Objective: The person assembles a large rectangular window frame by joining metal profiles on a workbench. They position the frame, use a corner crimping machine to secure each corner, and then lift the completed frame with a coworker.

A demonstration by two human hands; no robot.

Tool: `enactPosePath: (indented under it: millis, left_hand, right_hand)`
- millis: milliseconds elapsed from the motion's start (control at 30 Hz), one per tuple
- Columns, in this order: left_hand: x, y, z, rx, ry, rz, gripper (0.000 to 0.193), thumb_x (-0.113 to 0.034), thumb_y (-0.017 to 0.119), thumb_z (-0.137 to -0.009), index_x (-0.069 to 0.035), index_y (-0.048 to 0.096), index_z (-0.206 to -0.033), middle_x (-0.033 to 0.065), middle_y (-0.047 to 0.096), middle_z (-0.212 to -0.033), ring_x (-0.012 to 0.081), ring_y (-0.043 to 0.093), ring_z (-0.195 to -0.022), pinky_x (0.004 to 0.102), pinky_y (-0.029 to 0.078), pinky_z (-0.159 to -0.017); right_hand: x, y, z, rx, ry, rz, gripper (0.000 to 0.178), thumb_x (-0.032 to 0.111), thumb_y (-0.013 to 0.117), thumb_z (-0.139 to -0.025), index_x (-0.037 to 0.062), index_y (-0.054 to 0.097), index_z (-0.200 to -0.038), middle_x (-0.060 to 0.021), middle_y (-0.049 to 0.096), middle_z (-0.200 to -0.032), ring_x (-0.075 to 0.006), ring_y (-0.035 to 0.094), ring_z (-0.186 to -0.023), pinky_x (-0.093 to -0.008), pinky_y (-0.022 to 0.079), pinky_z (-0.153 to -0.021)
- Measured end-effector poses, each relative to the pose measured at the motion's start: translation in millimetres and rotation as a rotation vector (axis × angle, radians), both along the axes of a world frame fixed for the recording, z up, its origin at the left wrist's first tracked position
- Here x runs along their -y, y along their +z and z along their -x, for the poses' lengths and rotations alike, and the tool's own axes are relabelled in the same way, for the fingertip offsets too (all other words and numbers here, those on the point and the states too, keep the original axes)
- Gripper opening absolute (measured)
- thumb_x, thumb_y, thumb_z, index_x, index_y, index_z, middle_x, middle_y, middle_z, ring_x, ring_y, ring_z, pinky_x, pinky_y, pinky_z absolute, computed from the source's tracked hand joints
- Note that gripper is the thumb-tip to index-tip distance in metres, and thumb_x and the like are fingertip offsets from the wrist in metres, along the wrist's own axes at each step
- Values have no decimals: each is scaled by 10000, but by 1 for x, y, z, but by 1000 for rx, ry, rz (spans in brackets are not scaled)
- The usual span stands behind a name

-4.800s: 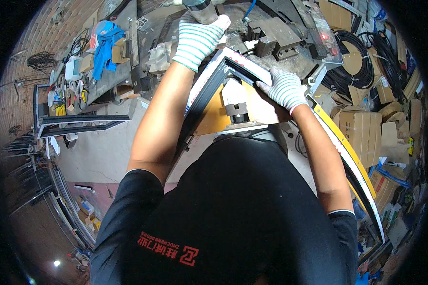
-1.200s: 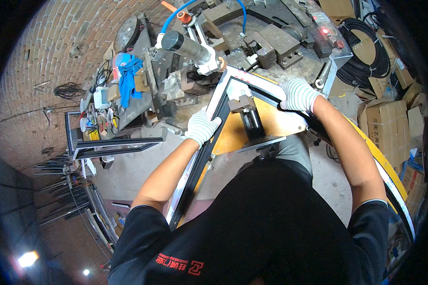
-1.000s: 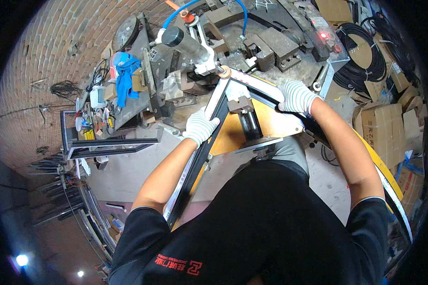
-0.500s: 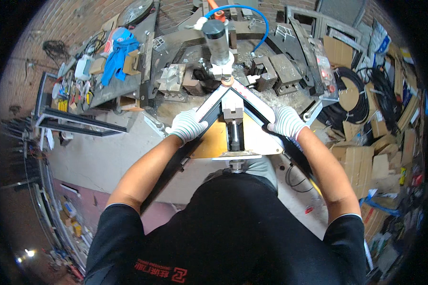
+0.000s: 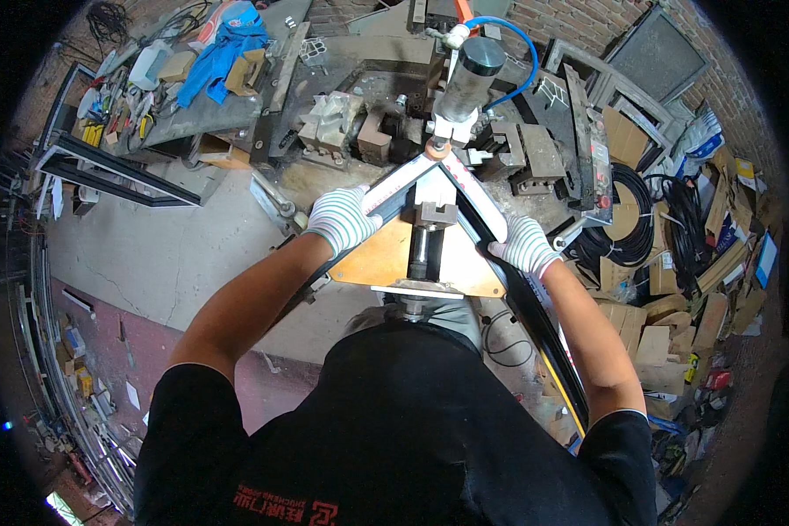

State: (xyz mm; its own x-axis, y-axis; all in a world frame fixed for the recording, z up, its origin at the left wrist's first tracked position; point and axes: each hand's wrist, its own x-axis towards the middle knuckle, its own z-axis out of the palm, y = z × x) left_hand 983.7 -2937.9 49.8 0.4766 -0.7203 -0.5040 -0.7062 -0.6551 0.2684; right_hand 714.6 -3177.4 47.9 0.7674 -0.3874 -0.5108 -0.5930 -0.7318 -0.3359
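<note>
Two window-frame profiles meet in a V at a corner machine, the left profile (image 5: 396, 181) and the right profile (image 5: 475, 193), both white-topped with dark sides. My left hand (image 5: 344, 219), in a white striped glove, is closed around the left one. My right hand (image 5: 526, 247), gloved alike, grips the right one, which runs back beside my right arm. Above the joined corner stands a metal clamp cylinder (image 5: 467, 81) with a blue hose (image 5: 533, 54). Between the profiles lie a steel block (image 5: 435, 215) and a yellow plate (image 5: 373, 259). My fingers' undersides are hidden.
Heavy metal blocks (image 5: 329, 127) flank the corner on the machine bed. Tools and a blue cloth (image 5: 223, 57) cover a bench at left, with a dark frame (image 5: 118, 180) below it. Coiled black tubing (image 5: 627, 215) and cardboard (image 5: 649, 342) lie at right.
My view has turned and shifted, so the machine sits farther right in it. Both hands still hold the profiles, and the corner stays under the cylinder.
</note>
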Motion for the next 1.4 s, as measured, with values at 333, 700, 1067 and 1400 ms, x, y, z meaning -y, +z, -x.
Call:
enactPosePath:
  millis: [333,700,1067,1400]
  left_hand:
    - [1,1,3,22,2,-44,732,-472,754,-906,-22,604,-1464,238,762,-1193,380,737,-1116,458,582,-991]
    - [-2,-3,5,46,-4,36,595,-467,743,-882,-42,687,-1295,234,774,-1119,401,746,-1060,480,586,-954]
    - [-11,-1,14,110,27,209,588,-532,727,-918,-32,667,-1221,246,772,-1027,422,750,-973,498,598,-882]
    - [-14,-4,17,62,99,333,510,-519,770,-914,-64,711,-1135,220,753,-1027,419,736,-967,495,591,-867]
  right_hand:
    - [4,-3,0,1,1,-39,675,477,793,-775,2,727,-1250,-301,751,-1025,-457,729,-968,-466,574,-905]
    - [6,-11,6,8,7,-9,636,478,796,-762,-27,748,-1146,-318,734,-937,-473,725,-927,-489,571,-877]
    - [-25,-7,13,85,-134,327,654,589,751,-809,19,703,-1127,-254,769,-923,-423,762,-916,-493,590,-846]
    - [-46,0,13,222,-263,360,531,515,792,-843,58,733,-1109,-225,778,-969,-394,759,-954,-479,583,-883]
